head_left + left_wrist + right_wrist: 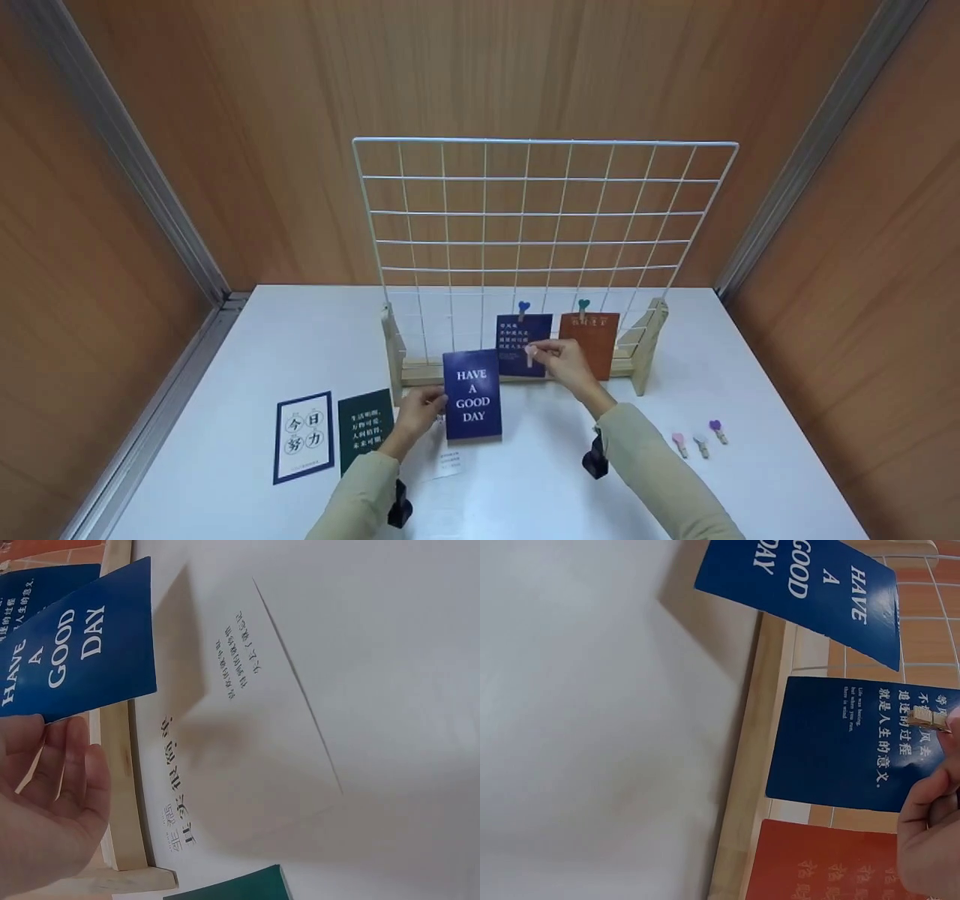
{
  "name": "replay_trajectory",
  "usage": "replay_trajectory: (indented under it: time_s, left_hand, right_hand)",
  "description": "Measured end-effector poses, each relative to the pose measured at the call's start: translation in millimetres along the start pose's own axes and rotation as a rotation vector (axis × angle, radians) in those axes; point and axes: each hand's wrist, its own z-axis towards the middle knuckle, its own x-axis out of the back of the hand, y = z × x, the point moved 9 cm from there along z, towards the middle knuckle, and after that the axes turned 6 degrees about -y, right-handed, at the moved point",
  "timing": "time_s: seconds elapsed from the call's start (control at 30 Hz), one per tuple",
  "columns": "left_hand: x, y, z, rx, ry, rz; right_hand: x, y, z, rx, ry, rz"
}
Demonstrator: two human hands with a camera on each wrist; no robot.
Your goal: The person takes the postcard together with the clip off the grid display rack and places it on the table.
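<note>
My left hand (420,412) pinches a blue card (472,396) reading "HAVE A GOOD DAY" by its left edge, in front of the wire grid. A small wooden clothespin (928,718) is pinched between the fingertips of my right hand (566,365), in front of a second blue card. That second blue card (514,334) hangs on the white wire grid (555,214) from a blue heart clip (523,309). To its right an orange card (600,352) hangs from a green heart clip (583,307).
Left on the white table (315,337) lie a blue-bordered white card (304,437) and a green card (365,420). A white card (262,742) with text lies below my left hand. Pink, white and purple clips (718,431) lie at right. Wooden feet (651,341) hold the grid.
</note>
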Motion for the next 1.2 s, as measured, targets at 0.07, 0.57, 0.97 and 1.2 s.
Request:
replay_trajectory:
  time_s: [0.07,0.57,0.97,1.2]
  left_hand:
    - [-2.2,-2.1,-0.7,0.018,-0.005,-0.012]
    - [-21.4,-2.6,-4.9,0.006,-0.067,-0.044]
    - [-34.9,-11.0,-11.5,0.056,-0.095,-0.065]
    - [-43.2,-13.8,-15.6,0.079,-0.111,-0.08]
  right_hand:
    - [2.0,4.6,-2.4,-0.007,-0.008,0.0]
    - [21.8,38.3,-16.3,-0.105,-0.027,0.009]
    - [41.2,57.7,-33.4,-0.143,-0.115,0.019]
    - [59.5,71.1,-47.0,-0.219,-0.131,-0.035]
